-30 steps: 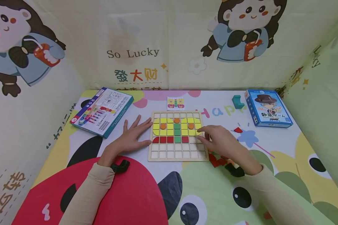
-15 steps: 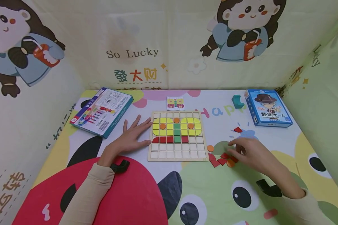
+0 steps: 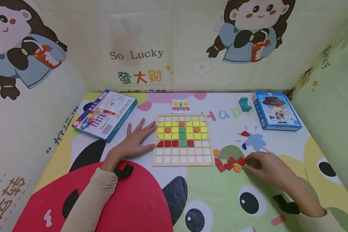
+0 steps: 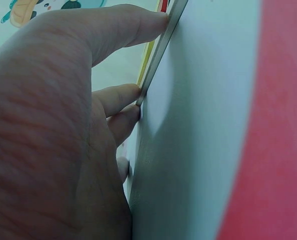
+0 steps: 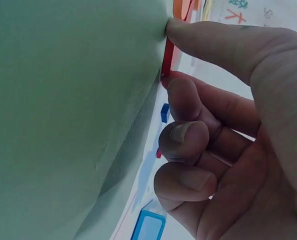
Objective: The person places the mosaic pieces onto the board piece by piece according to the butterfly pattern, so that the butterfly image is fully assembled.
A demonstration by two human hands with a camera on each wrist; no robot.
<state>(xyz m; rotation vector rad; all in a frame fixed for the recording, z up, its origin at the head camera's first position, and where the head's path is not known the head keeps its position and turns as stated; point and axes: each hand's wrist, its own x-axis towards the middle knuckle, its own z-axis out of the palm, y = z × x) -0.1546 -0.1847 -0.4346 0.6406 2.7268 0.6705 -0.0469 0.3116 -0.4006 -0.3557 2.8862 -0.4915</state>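
Observation:
My left hand [image 3: 134,141] lies with fingers spread. Its fingertips and thumb touch the left edge of the wooden grid board [image 3: 183,163], which the left wrist view also shows. Yellow, green, orange and red tiles fill several of the board's cells. Right of the board, my right hand [image 3: 268,166] pinches a red square tile [image 3: 241,161] between thumb and index finger, low at the table. The right wrist view shows this red tile [image 5: 167,57] edge-on between the two fingertips, the other fingers curled. Beside it lie more red tiles [image 3: 228,166] and an orange disc [image 3: 237,168].
A butterfly pattern card [image 3: 180,106] lies behind the board. One box [image 3: 105,116] stands at the left, a blue game box [image 3: 276,111] at the right. A teal piece [image 3: 245,104], a red tile [image 3: 245,133] and a dark blue piece [image 3: 244,146] lie nearer the right side.
My right hand has moved from the board's right edge, rightward and toward me, to the loose tiles, where it now pinches a red one. My left hand has stayed put.

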